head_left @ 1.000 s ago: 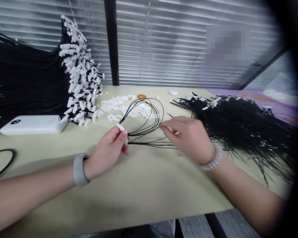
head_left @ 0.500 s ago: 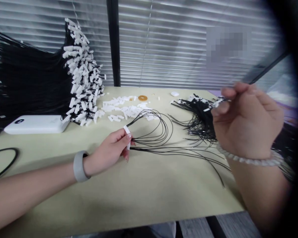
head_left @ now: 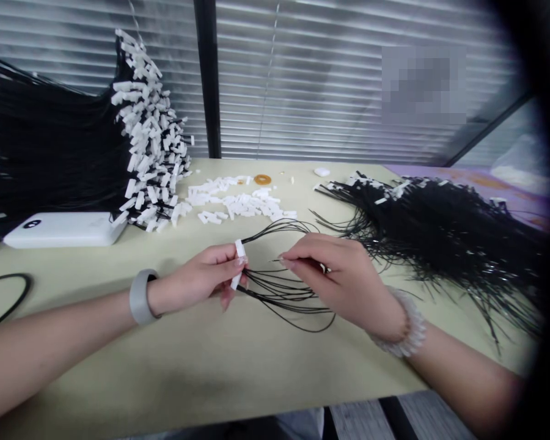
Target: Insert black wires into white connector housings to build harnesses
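My left hand (head_left: 217,272) pinches a white plastic connector (head_left: 241,249) between thumb and fingers, above the table. Thin black wires (head_left: 279,284) run out of the connector to the right, some looping back near its upper end. Close to the right of it, my right hand (head_left: 334,269) is closed in a pinch on the end of a single black wire. The wire's thin tip (head_left: 275,261) points left towards the connector, a short gap away. Part of the looped wires is hidden behind my right hand.
Loose white connectors (head_left: 242,205) lie behind my hands, near a tan ring (head_left: 262,179). At left are a white power bank (head_left: 64,230) and a tall stack of black wires with white connectors (head_left: 149,134). More black wires (head_left: 444,232) lie at right on the table (head_left: 187,379).
My right hand has come down and left from its raised place at right, to beside the connector. The wires have shifted with it; my left hand keeps its hold.
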Available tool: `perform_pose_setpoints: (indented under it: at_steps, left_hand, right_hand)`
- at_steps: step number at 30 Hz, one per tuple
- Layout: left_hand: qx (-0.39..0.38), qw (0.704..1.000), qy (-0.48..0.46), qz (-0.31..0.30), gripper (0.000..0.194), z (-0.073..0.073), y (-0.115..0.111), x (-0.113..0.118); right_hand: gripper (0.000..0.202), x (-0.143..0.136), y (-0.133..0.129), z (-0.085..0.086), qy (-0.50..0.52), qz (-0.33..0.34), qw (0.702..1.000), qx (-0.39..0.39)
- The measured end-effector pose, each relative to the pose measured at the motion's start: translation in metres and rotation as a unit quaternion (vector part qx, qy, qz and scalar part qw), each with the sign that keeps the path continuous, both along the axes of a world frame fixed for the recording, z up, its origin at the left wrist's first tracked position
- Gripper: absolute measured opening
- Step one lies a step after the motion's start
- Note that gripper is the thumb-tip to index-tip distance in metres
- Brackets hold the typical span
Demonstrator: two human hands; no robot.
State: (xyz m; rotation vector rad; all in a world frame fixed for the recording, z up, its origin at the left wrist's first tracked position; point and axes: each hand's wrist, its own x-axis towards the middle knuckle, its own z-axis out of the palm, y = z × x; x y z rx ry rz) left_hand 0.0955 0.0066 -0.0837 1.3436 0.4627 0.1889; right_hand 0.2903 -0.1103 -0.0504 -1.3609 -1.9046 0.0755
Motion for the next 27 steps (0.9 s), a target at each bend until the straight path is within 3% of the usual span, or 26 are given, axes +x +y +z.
perform_pose_setpoints:
  at_steps: [13, 27]
  left_hand:
    - [-0.032, 0.994, 0.017, -0.101, 0.018, 0.006, 0.006, 0.0]
    - [-0.042, 0.993, 0.013, -0.108, 0.016, 0.005, 0.006, 0.001]
  right_hand:
    - [0.014, -0.015, 0.005, -0.016, -0.061, 0.011, 0.997, 0.051]
    - [0.018, -0.014, 0.007, -0.02, -0.109, 0.033, 0.99, 0.088]
